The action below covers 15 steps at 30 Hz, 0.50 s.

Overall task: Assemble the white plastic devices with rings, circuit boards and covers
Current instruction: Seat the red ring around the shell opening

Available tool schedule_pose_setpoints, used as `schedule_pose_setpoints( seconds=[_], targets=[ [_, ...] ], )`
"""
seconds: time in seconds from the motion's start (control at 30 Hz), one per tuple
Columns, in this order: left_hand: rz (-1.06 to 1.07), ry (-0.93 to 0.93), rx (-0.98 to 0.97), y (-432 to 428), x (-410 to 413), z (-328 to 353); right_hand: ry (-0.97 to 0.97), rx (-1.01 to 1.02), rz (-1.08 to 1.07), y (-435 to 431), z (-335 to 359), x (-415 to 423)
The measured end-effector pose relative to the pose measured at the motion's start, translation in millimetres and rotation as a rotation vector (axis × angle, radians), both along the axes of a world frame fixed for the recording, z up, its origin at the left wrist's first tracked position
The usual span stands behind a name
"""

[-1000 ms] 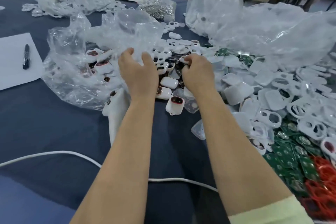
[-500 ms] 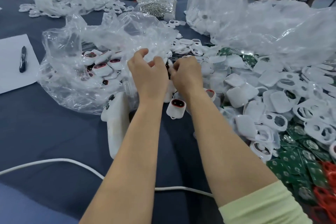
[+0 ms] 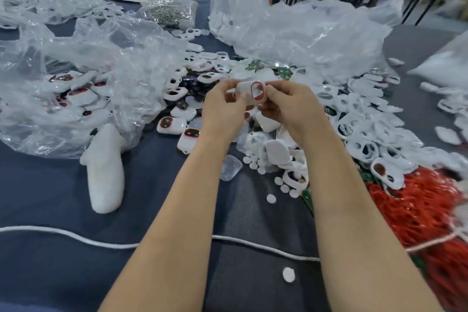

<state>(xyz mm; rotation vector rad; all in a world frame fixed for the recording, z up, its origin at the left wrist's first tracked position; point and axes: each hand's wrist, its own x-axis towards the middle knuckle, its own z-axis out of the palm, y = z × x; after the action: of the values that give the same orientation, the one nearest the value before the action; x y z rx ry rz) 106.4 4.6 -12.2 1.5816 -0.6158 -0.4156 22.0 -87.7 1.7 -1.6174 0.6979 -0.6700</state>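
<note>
Both hands hold one white plastic device (image 3: 249, 91) with a red ring round its window, lifted above the pile. My left hand (image 3: 224, 109) grips its left end and my right hand (image 3: 291, 104) pinches its right end. Finished devices with red-rimmed dark windows (image 3: 171, 125) lie on the dark blue table below. White shells and covers (image 3: 359, 124) are heaped to the right. Green circuit boards (image 3: 283, 71) show behind my hands, and red rings (image 3: 415, 213) are piled at the right edge.
A clear plastic bag (image 3: 83, 78) with more devices lies at the left, another big bag (image 3: 298, 28) behind. A white foam piece (image 3: 105, 167) lies left of my arms. A white cord (image 3: 76, 238) crosses the table near me. Small white discs (image 3: 288, 273) are scattered about.
My hands came off the bag and pile, met in the middle and lifted a white device with a red ring. The view shifted right, bringing the red rings into sight.
</note>
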Motion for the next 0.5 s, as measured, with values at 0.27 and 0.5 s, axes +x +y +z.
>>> schedule_pose_setpoints(
  seconds=[0.27, 0.5],
  targets=[
    [0.274, -0.388, 0.264, 20.2, 20.6, -4.6, -0.025, -0.156, -0.204, 11.4, -4.0, 41.2],
    [0.342, -0.468, 0.492, 28.9, 57.8, -10.0, 0.226, -0.479, -0.147, 25.9, -9.0, 102.7]
  ],
)
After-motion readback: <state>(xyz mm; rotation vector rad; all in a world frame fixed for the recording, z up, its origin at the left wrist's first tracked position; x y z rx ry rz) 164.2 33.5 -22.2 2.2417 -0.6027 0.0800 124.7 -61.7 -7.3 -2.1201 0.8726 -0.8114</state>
